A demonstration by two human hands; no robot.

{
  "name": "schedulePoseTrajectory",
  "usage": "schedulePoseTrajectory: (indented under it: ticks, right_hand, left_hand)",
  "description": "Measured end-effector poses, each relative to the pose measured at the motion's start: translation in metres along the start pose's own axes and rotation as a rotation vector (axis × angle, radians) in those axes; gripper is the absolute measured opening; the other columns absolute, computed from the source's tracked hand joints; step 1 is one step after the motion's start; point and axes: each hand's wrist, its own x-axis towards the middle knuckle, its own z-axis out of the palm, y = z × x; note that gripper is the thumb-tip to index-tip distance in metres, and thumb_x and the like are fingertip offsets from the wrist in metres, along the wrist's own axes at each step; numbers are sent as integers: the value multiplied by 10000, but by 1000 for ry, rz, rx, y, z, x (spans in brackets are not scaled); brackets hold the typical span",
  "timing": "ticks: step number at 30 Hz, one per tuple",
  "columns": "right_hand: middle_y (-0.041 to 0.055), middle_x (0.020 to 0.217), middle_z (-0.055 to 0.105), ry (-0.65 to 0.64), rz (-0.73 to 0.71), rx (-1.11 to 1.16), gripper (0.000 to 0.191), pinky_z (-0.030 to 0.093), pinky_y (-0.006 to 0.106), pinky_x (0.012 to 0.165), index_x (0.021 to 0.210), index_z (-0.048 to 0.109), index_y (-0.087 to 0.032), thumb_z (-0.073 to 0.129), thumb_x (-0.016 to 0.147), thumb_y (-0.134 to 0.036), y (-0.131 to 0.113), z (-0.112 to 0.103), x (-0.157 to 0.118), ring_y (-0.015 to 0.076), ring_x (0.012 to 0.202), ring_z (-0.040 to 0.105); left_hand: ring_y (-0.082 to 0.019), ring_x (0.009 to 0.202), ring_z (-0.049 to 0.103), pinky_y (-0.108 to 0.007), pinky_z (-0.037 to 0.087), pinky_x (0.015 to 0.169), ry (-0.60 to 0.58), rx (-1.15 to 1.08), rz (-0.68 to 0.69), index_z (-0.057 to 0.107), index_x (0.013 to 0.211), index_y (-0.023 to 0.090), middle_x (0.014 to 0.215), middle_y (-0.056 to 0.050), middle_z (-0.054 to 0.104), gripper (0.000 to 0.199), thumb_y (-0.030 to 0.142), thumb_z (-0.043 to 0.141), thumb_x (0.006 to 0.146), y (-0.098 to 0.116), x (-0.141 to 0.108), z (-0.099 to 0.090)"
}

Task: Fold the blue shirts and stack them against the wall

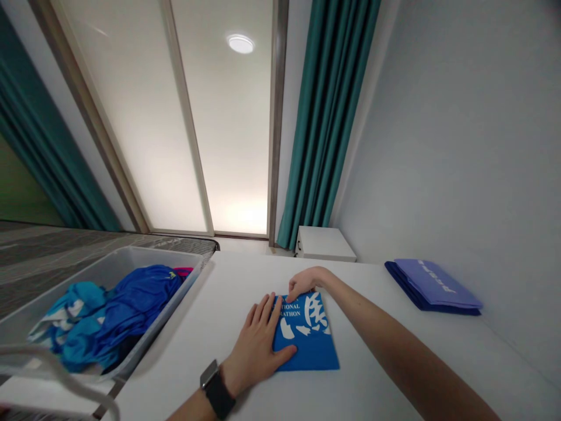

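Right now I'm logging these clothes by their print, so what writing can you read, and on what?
"TIONAL" over "RATHON", partly covered by the left hand: on the folded blue shirt.
White lettering on the folded purple garment: too blurred to read.
Clothes in the bin: no readable text.

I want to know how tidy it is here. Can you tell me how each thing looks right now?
Blue shirt: folded, flat on the table.
Left hand: open, pressing the shirt.
Right hand: fingers on the shirt's far edge.
Purple shirt: folded, by the wall.
Basket: holds unfolded clothes.
Curtain: pulled aside.
Ceiling light: on.
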Motion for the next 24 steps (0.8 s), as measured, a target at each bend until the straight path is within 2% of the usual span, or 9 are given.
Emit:
schedulePoseTrajectory:
  ticks: [5, 8, 11, 14, 16, 18, 20, 22, 24]
  right_hand:
    - [58, 737, 715, -86, 18, -20, 450, 530, 270, 582, 779, 701, -129, 766, 632, -549, -6, 0, 0, 202, 673, 681]
    - [41, 735, 720, -151, 10, 21, 415, 539, 260, 596, 780, 709, -144, 752, 656, -538, -5, 5, 2, 199, 697, 690]
    - [8, 708, 709, -200, -54, 73, 387, 530, 250, 574, 833, 712, -165, 767, 649, -501, -2, 10, 5, 182, 657, 678]
    - [-18, 731, 703, -207, -166, 151, 392, 525, 247, 572, 933, 699, -191, 749, 678, -483, 3, 12, 0, 159, 627, 659]
    - [-22, 778, 704, -182, -238, 189, 391, 523, 236, 596, 960, 688, -195, 729, 703, -487, 6, 12, -8, 148, 654, 657]
    - [-19, 821, 704, -153, -289, 201, 390, 520, 226, 620, 971, 681, -191, 715, 722, -489, 10, 11, -18, 145, 692, 657]
    - [-15, 849, 705, -144, -330, 211, 384, 517, 222, 636, 996, 672, -193, 696, 747, -485, 15, 11, -27, 146, 717, 657]
    - [-6, 873, 710, -137, -356, 220, 373, 515, 224, 644, 1018, 666, -198, 674, 771, -477, 20, 10, -33, 149, 728, 661]
    - [9, 904, 717, -99, -353, 225, 366, 516, 231, 645, 1028, 666, -202, 653, 790, -480, 27, 10, -37, 155, 730, 666]
  left_hand:
    - [-358, 1442, 182, -561, 209, 1146, 21, -12, 7, 41, 1543, 219, 1590, -130, 162, 981, 673, 516, 816, 0, -2, 2]
    - [-374, 1439, 177, -580, 211, 1141, 12, -72, 14, 27, 1544, 226, 1588, -139, 165, 1020, 642, 578, 793, 1, -2, 2]
    - [-369, 1444, 162, -577, 242, 1136, 7, -221, -11, 14, 1543, 213, 1589, -156, 152, 1020, 610, 594, 805, -3, 0, 1]
    - [-317, 1451, 174, -551, 265, 1136, 69, -492, -185, -48, 1534, 197, 1590, -169, 137, 885, 539, 479, 910, -16, 8, -4]
    - [-289, 1423, 273, -525, 302, 1123, 71, -743, -339, -68, 1526, 183, 1563, -192, 224, 827, 503, 426, 945, -26, 15, -9]
    - [-272, 1348, 417, -488, 362, 1093, 8, -1032, -443, -12, 1526, 180, 1501, -197, 363, 799, 499, 434, 945, -32, 22, -14]
    - [-262, 1240, 539, -461, 418, 1052, -72, -1306, -508, 113, 1518, 184, 1412, -182, 496, 753, 513, 462, 936, -30, 28, -19]
    - [-262, 1133, 618, -440, 462, 1009, -144, -1504, -531, 293, 1468, 166, 1303, -166, 599, 715, 530, 533, 902, -21, 35, -23]
    - [-265, 1041, 664, -428, 493, 968, -203, -1606, -518, 469, 1360, 137, 1192, -158, 666, 658, 527, 620, 851, -8, 43, -25]
